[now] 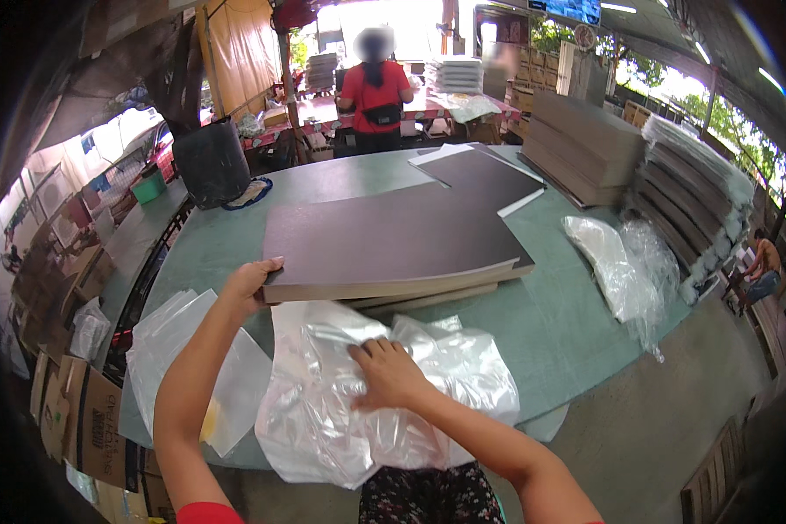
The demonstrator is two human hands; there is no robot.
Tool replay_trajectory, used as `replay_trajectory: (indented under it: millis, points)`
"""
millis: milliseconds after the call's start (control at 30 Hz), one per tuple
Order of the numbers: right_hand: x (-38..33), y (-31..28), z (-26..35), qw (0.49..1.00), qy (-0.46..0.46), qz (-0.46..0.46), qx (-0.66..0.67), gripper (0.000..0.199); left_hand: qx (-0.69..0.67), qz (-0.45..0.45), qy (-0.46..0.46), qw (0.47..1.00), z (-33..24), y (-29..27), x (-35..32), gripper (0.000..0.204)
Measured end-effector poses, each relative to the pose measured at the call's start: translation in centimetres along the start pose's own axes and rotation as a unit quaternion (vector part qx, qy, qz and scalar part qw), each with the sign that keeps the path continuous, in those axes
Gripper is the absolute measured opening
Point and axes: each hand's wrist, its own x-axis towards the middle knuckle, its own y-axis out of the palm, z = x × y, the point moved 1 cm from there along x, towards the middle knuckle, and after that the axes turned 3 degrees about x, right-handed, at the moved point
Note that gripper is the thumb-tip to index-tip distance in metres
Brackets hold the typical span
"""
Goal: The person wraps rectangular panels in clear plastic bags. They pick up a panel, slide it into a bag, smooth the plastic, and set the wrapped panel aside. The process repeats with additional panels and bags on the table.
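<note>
Green table: left hand gripping dark board corner, right hand flat, unclenched on plastic bag.

Brown printed cardboard boxes stand at lower left; clear plastic bags lie low centre; a bluish screen hangs top right.

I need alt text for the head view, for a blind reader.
A person's left hand grips the corner of a flat dark brown board on a green table, while the right hand presses on a crumpled clear plastic bag.
</note>
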Motion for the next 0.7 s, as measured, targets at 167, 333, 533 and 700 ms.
replay_trajectory:
  millis: [167,333,533,700]
  points:
    - [-4.5,-0.6,-1.0,0.446,0.233,-0.189,0.844,0.058,-0.176,0.131,0.023,0.975,6.3,7.2,-8.9,0.037]
    - [-7.2,-4.8,-7.4,0.525,0.294,-0.169,0.781,0.043,-0.254,0.185,-0.003,0.949,10.6,15.8,-16.1,0.038]
    - [-11.0,-9.7,-10.9,0.553,0.301,-0.196,0.752,0.037,0.522,0.079,0.463,0.711,15.1,19.9,-19.8,0.042]
    - [-13.9,-8.5,-13.0,0.559,0.339,-0.184,0.734,0.043,0.652,-0.126,0.508,0.548,18.1,17.0,-15.2,0.043]
